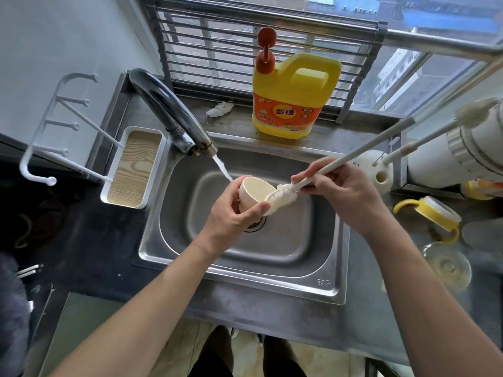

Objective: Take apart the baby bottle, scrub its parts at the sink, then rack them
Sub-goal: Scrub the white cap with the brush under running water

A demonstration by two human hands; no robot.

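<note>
Making out "KEON" over "奇强" on the orange label [286, 111] of the yellow detergent jug [296, 74], twelve o'clock of the sink [245, 278]; failing to read the stamp [324, 282] on its five o'clock rim.

Under the fingers of the left hand [231, 213] and right hand [340, 189]: open sink basin [299, 240]. Just beyond the left fingertips: faucet spout [174, 115] and water stream [221, 168]. Right of the right fingers: brush holder [377, 172], near; handled collar [427, 213], farther. Ahead, on the ledge: detergent jug [294, 96].
</note>
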